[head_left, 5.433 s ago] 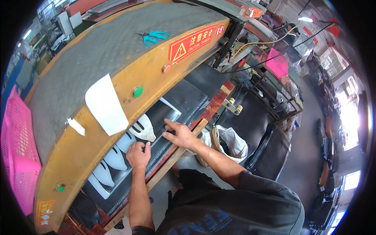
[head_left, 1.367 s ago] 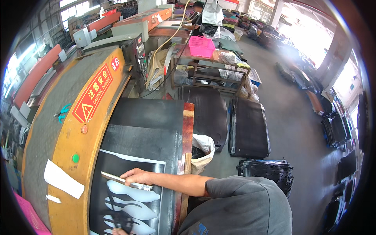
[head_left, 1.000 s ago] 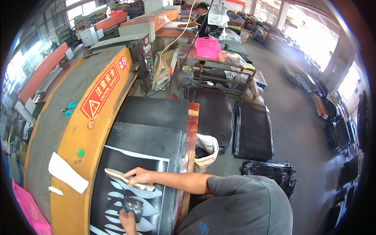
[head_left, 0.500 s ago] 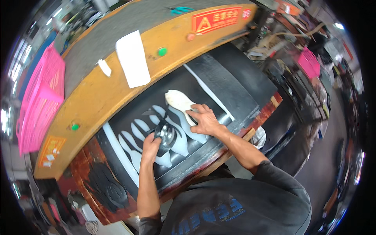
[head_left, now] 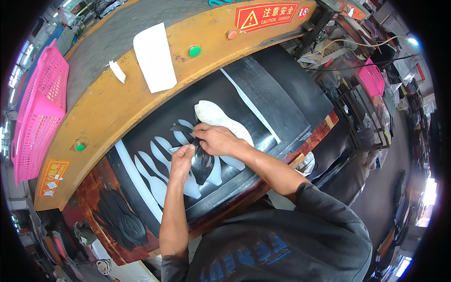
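Yellow metal machine beam (head_left: 112, 105) runs across the far side of the work area, well beyond both grips, with a big blank white sheet (head_left: 155, 58) stuck on its face. Below it, toward the person, is a red-brown worn bench (head_left: 91, 190) with flat black sheeting (head_left: 211, 89) spread over it.

Main thing to look at is the glossy black curved bundle (head_left: 202, 165) of thin material, right where the two hands meet. It's just right of the left grip (head_left: 182, 160), which has it pinched along its edge. Long axis runs from the right grip (head_left: 213, 139) down toward the person's body. Right grip is curled at the bundle's far end, but honestly I can't tell if it's clamped on or just touching. Both hands are about equally close. Can't count the layers either.

Left of the left grip there's a row of pale, curvy shapes (head_left: 152, 183) in the black sheeting, and the bundle covers a few of them. Crowding the right grip on its far right side: a white sole-shaped plate (head_left: 221, 119), lying flat, with the right forearm (head_left: 275, 169) passing just beside its near end. Farther off, left and nearer the person, sits a dark heap of cut pieces (head_left: 123, 225).
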`<state>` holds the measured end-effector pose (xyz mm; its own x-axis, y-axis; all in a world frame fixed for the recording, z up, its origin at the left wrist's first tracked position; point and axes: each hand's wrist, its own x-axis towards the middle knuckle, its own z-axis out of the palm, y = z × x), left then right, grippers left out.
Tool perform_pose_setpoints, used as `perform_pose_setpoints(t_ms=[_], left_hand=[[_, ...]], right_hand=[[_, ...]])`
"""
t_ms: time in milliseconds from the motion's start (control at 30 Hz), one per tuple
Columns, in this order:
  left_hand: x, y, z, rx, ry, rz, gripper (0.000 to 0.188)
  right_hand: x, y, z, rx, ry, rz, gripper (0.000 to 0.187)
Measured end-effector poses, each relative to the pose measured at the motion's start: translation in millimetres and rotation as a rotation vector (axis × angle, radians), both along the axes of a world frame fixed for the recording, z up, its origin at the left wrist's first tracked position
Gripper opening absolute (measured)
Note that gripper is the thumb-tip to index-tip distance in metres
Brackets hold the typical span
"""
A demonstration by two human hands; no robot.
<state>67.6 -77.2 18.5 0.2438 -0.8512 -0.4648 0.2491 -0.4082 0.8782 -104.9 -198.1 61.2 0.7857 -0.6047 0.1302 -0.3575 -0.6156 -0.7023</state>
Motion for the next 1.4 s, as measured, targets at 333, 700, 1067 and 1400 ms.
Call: perform_pose_setpoints(t_ms=[333,700,1067,1400], left_hand=[[-12.9,-9.3,-8.3,-0.006,-0.126,0.368,0.031],[-3.6,-17.4,-14.8,-0.056,-0.488,0.224,0.035],[-4.8,-45.5,11.6,-0.140,-0.799,0.287,0.037],[4.9,9.5,17.2,-0.118,-0.777,-0.059,0.028]], right_hand=[[11.4,-36.0,7.7,0.017,0.270,0.231,0.034],[19.3,-19.9,-5.7,-0.043,0.102,0.287,0.026],[19.0,10.1,-40.5,0.504,-0.483,-0.219,0.010],[15.2,-3.3,-17.5,0.194,-0.266,-0.127,0.012]])
